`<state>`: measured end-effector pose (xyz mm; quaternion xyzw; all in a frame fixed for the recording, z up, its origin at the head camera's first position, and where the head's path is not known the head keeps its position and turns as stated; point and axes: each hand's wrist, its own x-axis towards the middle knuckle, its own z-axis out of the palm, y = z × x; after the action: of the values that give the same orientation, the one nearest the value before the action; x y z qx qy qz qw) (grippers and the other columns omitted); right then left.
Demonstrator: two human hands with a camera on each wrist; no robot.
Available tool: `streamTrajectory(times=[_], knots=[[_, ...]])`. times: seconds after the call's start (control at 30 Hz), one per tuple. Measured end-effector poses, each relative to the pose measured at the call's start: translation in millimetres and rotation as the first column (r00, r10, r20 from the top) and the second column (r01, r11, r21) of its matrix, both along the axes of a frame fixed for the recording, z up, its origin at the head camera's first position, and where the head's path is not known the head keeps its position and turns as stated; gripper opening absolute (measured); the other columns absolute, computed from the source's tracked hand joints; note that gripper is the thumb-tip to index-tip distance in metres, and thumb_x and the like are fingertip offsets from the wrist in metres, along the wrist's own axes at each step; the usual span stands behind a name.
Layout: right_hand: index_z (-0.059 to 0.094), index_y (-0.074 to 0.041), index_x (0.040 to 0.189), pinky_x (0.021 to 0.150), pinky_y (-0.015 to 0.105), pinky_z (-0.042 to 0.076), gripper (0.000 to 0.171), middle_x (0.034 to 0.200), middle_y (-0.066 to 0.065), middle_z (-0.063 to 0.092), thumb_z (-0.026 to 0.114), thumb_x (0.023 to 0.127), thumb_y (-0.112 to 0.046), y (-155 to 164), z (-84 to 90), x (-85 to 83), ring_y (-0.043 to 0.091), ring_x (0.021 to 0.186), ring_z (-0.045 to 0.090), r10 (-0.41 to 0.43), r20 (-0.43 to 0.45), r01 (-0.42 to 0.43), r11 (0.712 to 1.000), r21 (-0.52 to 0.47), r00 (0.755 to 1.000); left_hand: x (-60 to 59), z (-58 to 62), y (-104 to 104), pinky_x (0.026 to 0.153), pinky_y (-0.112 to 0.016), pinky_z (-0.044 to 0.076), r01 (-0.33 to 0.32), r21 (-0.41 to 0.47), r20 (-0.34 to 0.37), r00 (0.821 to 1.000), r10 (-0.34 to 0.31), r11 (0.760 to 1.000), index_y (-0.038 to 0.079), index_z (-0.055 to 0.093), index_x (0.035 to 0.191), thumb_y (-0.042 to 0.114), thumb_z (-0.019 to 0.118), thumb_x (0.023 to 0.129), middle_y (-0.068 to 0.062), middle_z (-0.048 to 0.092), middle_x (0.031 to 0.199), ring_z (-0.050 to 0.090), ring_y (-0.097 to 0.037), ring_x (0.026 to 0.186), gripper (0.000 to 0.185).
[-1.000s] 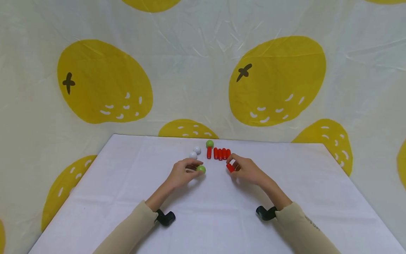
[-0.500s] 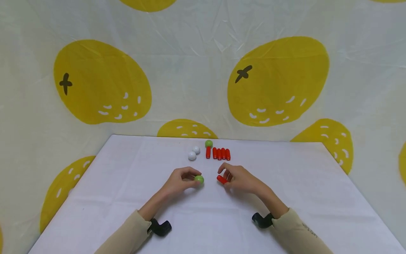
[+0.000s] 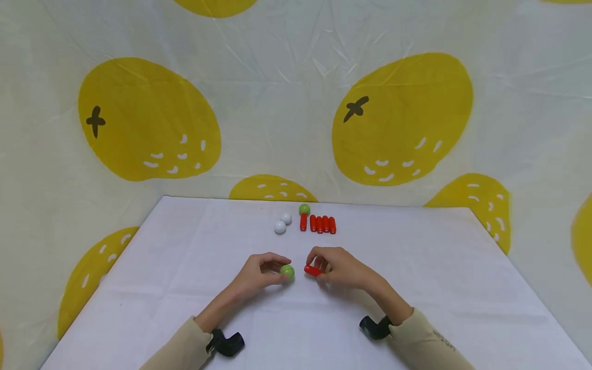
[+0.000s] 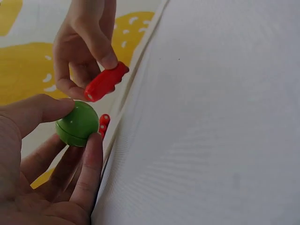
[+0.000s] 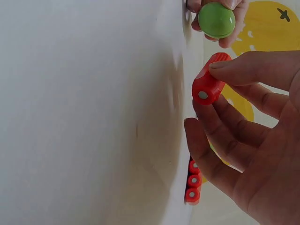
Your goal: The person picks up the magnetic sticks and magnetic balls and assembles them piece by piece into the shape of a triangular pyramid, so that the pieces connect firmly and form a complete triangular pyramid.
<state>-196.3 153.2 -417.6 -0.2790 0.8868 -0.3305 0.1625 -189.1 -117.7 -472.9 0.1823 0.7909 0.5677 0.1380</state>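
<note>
My left hand (image 3: 259, 273) pinches a glossy green ball (image 3: 287, 272) between thumb and fingers, over the middle of the table. Facing it, my right hand (image 3: 344, 268) grips a short red rod (image 5: 211, 82) with a pale round disc, like a magnet, set in its end. A small gap separates ball and rod in the head view. In the left wrist view the rod (image 4: 106, 82) is tilted, just above the ball (image 4: 78, 123). Farther back, another red rod (image 3: 303, 222) lies against another green ball (image 3: 304, 209).
Two white balls (image 3: 280, 227) sit left of the joined ball and rod. To its right, several red rods (image 3: 322, 224) lie side by side in a row. A white cloth covers the table (image 3: 416, 246), and a fruit-print sheet (image 3: 277, 103) hangs behind its far edge.
Both hands have come nearer to the body, and the gap between them has narrowed. The green ball and red rod moved with them; the rod's end has swung toward the ball.
</note>
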Motion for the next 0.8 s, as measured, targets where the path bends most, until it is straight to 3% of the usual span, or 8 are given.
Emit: streamTrajectory(times=[0.23,0.8], knots=[[0.067,-0.015,0.117,0.078,0.022,0.055,0.032,0.1,0.0,0.07,0.075,0.088,-0.004,-7,2.0,4.5,0.015,0.093,0.063,0.026,-0.008,-0.027,1.0,-0.012,1.0,6.2,-0.6,-2,0.093,-0.021,0.052,-0.012,0.001,-0.007,1.0,0.012,1.0,0.011,0.073,0.123,0.023,0.079,0.09,-0.003,0.074,0.12,0.068,-0.015,0.105,0.036],[0.072,-0.014,0.117,0.078,0.02,0.055,0.03,0.102,-0.003,0.072,0.075,0.089,-0.005,-18,0.3,6.8,0.012,0.091,0.064,0.083,0.003,-0.083,0.996,-0.019,0.997,9.2,-1.0,-3,0.087,-0.018,0.057,0.01,0.05,0.008,1.0,-0.011,0.999,0.005,0.071,0.122,0.017,0.081,0.088,-0.009,0.074,0.116,0.071,-0.015,0.103,0.037]])
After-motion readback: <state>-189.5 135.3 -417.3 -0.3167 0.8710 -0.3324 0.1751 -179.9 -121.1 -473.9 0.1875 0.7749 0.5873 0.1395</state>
